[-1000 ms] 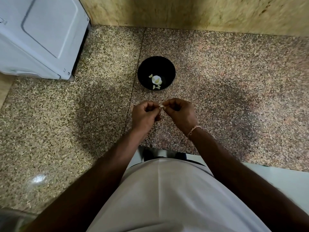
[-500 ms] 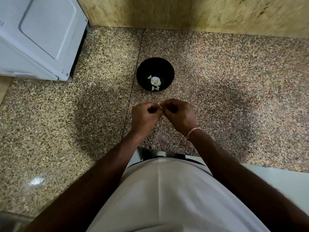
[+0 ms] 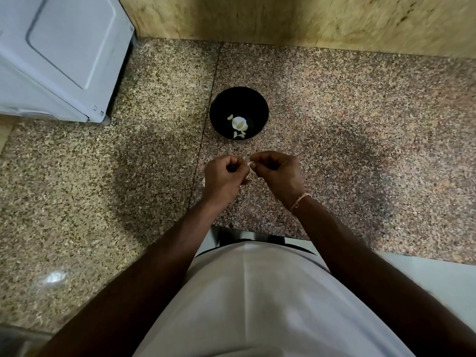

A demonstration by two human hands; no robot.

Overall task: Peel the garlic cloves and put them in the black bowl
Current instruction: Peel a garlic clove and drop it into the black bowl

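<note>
A black bowl (image 3: 219,109) stands on the speckled stone counter and holds a pale garlic piece (image 3: 239,122) with a few small cloves around it. Just in front of the bowl my left hand (image 3: 224,177) and my right hand (image 3: 279,172) meet fingertip to fingertip. Both have curled fingers and pinch a small whitish garlic clove (image 3: 249,163) between them. Most of the clove is hidden by the fingers. A thin band circles my right wrist.
A white appliance (image 3: 61,55) stands at the back left on the counter (image 3: 360,137). A wooden wall panel (image 3: 296,19) runs along the back. The counter's front edge lies near my body, with a white floor at the lower right.
Both hands stay together in front of the bowl, with only small finger movements on the clove. The view has shifted slightly.
</note>
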